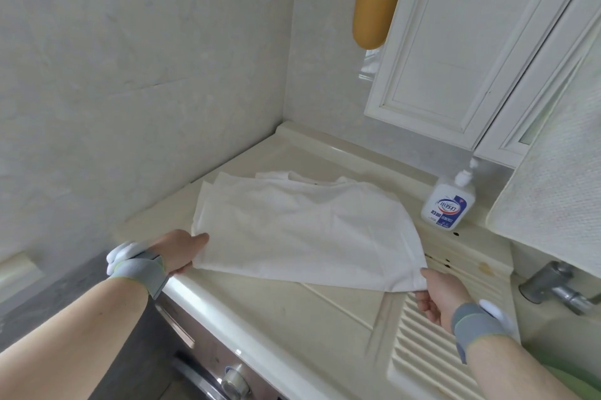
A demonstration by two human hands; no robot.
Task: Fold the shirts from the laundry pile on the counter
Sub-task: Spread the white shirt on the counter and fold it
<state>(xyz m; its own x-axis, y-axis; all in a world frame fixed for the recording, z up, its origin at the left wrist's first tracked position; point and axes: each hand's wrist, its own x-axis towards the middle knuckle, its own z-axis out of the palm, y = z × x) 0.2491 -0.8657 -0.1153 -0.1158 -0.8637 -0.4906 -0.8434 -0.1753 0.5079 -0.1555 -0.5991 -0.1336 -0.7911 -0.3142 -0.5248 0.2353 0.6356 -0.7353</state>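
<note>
White shirt [302, 230] spread on the desk [325, 305], its near corners pinched by left hand [180, 251] and right hand [442, 295]. Uneven pulling is judged likely to skew the fold.

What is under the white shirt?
The shirt lies on the cream counter; the near corners are pinched by the left hand and right hand. Anything beneath its middle is covered.

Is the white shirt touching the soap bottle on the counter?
Apart. The head view shows bare counter between the white shirt and the soap bottle, which stands beyond the shirt's right edge.
</note>
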